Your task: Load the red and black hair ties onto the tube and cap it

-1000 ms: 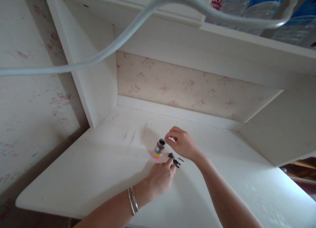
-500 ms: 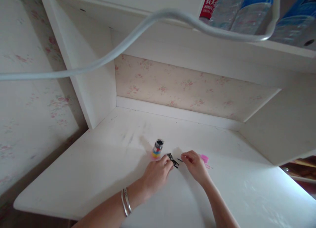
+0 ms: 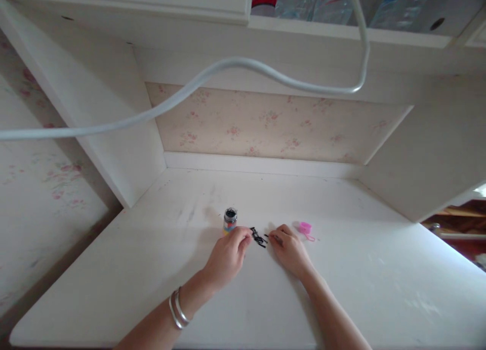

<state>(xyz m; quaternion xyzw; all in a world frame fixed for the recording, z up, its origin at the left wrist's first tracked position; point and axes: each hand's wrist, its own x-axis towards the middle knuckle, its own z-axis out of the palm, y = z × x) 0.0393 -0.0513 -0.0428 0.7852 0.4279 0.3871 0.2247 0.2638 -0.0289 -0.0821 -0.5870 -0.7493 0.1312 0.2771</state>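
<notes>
A small pile of thin black bands or strips [image 3: 259,237] lies on the white tabletop between my two hands; their exact kind is too small to tell. My left hand [image 3: 227,254] wears silver bangles and pinches its fingertips at the pile's left edge; what is in them is hidden. From the right, my right hand [image 3: 291,251] rests low on the table with closed fingers, and a short black strip [image 3: 266,235] pokes out at its fingertips. Behind my left hand stands a clear open jar [image 3: 230,220] with a coloured label and black pieces inside, its base covered by the hand.
A pink cap [image 3: 305,227] with a loop lies right of my right hand. A white cable [image 3: 235,62] hangs across the upper view. Bottles [image 3: 265,0] stand on the shelf above, and cabinet walls [image 3: 436,152] flank the white table [image 3: 159,269].
My view has shifted, so the scene sits further left. My left hand has drawn back from over the pile to its left edge. The right hand has lowered onto the table, uncovering the pink cap.
</notes>
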